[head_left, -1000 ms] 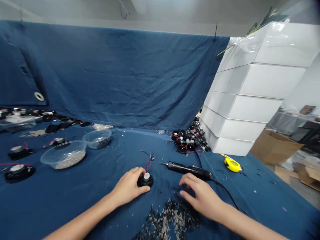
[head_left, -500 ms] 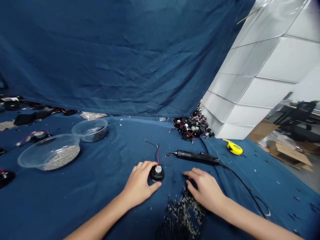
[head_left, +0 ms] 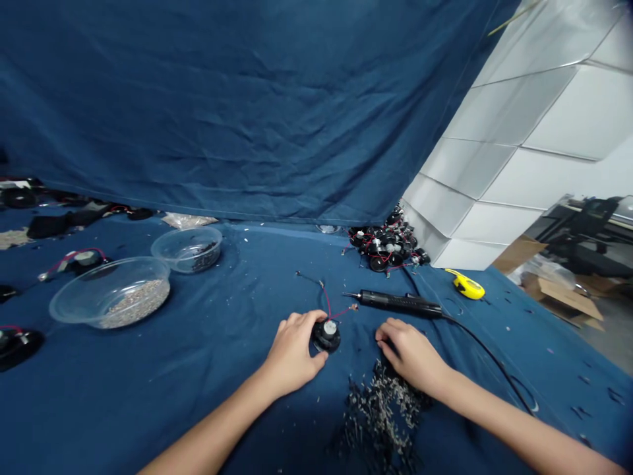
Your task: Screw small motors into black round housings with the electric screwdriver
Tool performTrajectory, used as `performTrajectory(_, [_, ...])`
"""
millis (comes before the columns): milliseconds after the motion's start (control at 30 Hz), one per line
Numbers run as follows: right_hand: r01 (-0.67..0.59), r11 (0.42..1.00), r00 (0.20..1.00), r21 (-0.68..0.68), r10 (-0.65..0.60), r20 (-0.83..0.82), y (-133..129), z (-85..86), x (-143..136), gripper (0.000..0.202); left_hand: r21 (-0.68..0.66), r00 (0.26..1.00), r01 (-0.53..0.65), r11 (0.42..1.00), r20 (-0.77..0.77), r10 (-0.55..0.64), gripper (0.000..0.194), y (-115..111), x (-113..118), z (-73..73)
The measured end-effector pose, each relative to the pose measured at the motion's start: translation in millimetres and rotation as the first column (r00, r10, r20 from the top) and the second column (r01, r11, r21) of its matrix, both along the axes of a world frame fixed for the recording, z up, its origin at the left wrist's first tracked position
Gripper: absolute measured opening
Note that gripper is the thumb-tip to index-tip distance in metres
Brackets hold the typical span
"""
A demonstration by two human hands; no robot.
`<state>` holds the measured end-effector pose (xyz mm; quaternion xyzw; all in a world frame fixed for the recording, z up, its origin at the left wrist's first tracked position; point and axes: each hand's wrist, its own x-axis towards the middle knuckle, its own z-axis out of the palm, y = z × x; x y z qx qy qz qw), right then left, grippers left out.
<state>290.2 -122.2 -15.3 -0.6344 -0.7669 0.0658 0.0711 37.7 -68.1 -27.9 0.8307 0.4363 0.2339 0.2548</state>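
On the blue cloth, my left hand point(head_left: 295, 351) grips a round black motor unit point(head_left: 327, 335) between thumb and fingers. A grey cylinder rises from its middle, and thin red and dark wires spread out behind it. To the right, my right hand point(head_left: 413, 353) is drawn into a pinch at the far edge of a loose pile of small black and silver screws point(head_left: 383, 409). Whatever its fingertips hold is too small to make out. Beyond that hand lies a black electric screwdriver point(head_left: 400, 303), its bit pointing left and its cable trailing right.
At left stand a clear bowl of small light pieces point(head_left: 111, 290) and a smaller bowl of dark pieces point(head_left: 186, 249). A heap of wired black units point(head_left: 386, 244) sits before stacked white boxes point(head_left: 494, 191). A yellow tool point(head_left: 467, 285) lies at right. Blue cloth hangs behind.
The view has shifted a little, so everything appears slightly to the right. My right hand's fingers have drawn together from a looser spread. My left hand keeps its hold on the motor unit.
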Motion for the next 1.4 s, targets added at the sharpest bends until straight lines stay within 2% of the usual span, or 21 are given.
performTrajectory(167, [-0.101, 0.995, 0.994, 0.003, 0.101, -0.05, 4.9, 2.0, 3.1, 0.014, 0.0, 0.999, -0.033, 0.999, -0.013, 0.033, 0.055, -0.2, 2.7, -0.2])
performTrajectory(300, [-0.127, 0.992, 0.945, -0.015, 0.117, -0.305, 6.0, 9.3, -1.4, 0.013, 0.0, 1.0, -0.012, 1.0, 0.001, 0.012, 0.049, 0.2, 3.8, 2.6])
performTrajectory(400, [-0.146, 0.987, 0.846, -0.067, 0.089, -0.526, 4.7, 19.2, -10.2, 0.015, -0.033, 0.999, 0.023, 0.999, 0.042, -0.021, 0.042, -1.4, 4.0, 9.5])
performTrajectory(533, [-0.172, 0.977, 0.694, -0.122, 0.033, -0.719, 3.3, 29.2, -20.4, 0.008, -0.113, 0.986, 0.06, 0.992, 0.164, -0.041, 0.038, -5.0, 4.5, 19.6])
performTrajectory(600, [-0.189, 0.968, 0.625, -0.164, -0.01, -0.78, 3.2, 31.0, -23.1, 0.004, -0.16, 0.972, 0.107, 0.981, 0.225, -0.069, 0.036, -6.3, 4.6, 22.7])
performTrajectory(733, [-0.192, 0.949, 0.5, -0.249, -0.124, -0.857, 4.5, 30.1, -27.0, 0.013, -0.216, 0.951, 0.165, 0.962, 0.294, -0.097, 0.036, -8.3, 4.6, 25.4])
performTrajectory(833, [-0.164, 0.956, 0.442, -0.243, -0.149, -0.885, 5.6, 30.3, -30.7, 0.015, -0.25, 0.918, 0.236, 0.939, 0.375, -0.13, 0.034, -10.1, 5.4, 26.1])
performTrajectory(1067, [-0.153, 0.987, 0.547, -0.04, 0.051, -0.835, 1.1, 41.8, -38.8, 0.009, -0.315, 0.862, 0.319, 0.894, 0.488, -0.136, 0.034, -14.8, 5.0, 29.8])
performTrajectory(1233, [-0.131, 0.991, 0.617, 0.039, 0.112, -0.779, -4.2, 46.2, -42.1, 0.008, -0.357, 0.837, 0.343, 0.869, 0.537, -0.11, 0.04, -18.4, 3.5, 30.2])
performTrajectory(1400, [-0.144, 0.986, 0.629, 0.084, 0.156, -0.762, -8.4, 50.1, -44.4, 0.009, -0.387, 0.817, 0.368, 0.845, 0.568, -0.096, 0.042, -20.1, 2.9, 29.9])
